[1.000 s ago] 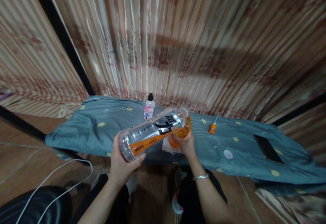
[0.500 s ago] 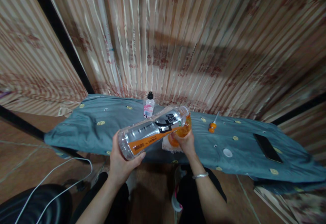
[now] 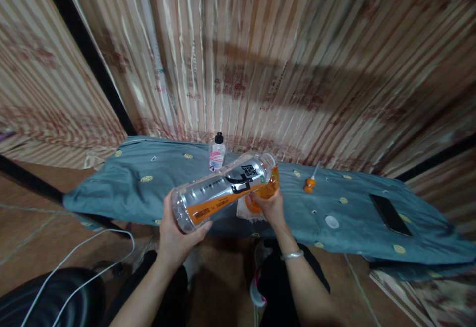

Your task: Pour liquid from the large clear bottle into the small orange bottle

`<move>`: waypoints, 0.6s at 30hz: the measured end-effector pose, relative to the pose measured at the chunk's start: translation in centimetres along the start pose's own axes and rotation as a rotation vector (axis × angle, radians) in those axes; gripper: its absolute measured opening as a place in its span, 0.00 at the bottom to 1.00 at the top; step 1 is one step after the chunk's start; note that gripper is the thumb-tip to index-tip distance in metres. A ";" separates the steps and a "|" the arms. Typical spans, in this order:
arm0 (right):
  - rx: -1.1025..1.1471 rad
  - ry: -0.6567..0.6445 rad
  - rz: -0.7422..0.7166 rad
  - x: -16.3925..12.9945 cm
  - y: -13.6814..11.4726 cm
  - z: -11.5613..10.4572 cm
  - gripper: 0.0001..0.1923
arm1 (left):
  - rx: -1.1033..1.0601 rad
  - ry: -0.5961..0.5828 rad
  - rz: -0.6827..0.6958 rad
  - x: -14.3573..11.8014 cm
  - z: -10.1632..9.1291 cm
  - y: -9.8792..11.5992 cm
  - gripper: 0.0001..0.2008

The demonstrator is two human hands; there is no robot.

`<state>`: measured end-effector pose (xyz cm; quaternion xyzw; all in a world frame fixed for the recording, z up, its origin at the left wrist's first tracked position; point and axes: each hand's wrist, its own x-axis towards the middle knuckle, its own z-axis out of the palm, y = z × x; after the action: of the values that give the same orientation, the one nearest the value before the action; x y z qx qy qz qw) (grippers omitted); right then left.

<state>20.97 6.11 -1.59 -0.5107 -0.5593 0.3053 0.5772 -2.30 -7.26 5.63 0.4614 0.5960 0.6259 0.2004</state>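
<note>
Head view: clock centred on the orange bottle, twelve toward the curtain. Left hand wraps the base of the large bottle, which lies tilted, base toward eight to nine, neck at the top of the orange bottle. Right hand grips the orange bottle round its side, near a white cloth; whether its base rests fully there, cannot tell. Nor can any flow be made out.

Risks (judgement): raising the large bottle's base faster could spill liquid past the mouth; a slip of either hand could part the two necks; the left grip, far back, gives the neck much leverage; squeezing the soft wall might force a surge.

Surface: teal cover, patterned and creased, so likely uneven footing. Black-capped bottle at ten, orange nozzle at three, white disc near four, dark phone between three and four.

Room: striped curtain behind; dark pole at ten; white cable between eight and nine; brown floor below.
</note>
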 end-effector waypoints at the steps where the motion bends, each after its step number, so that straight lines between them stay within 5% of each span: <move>1: -0.008 0.001 0.011 0.0 0.0 0.0 0.34 | 0.000 0.003 0.007 0.0 0.0 0.0 0.48; 18: 0.024 -0.015 0.048 0.0 -0.8 0.0 0.34 | 0.037 -0.084 0.073 0.1 -0.9 -1.3 0.45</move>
<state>20.76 5.87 -0.84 -0.5146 -0.5477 0.3294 0.5716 -3.46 -7.40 4.57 0.5121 0.5813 0.6019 0.1938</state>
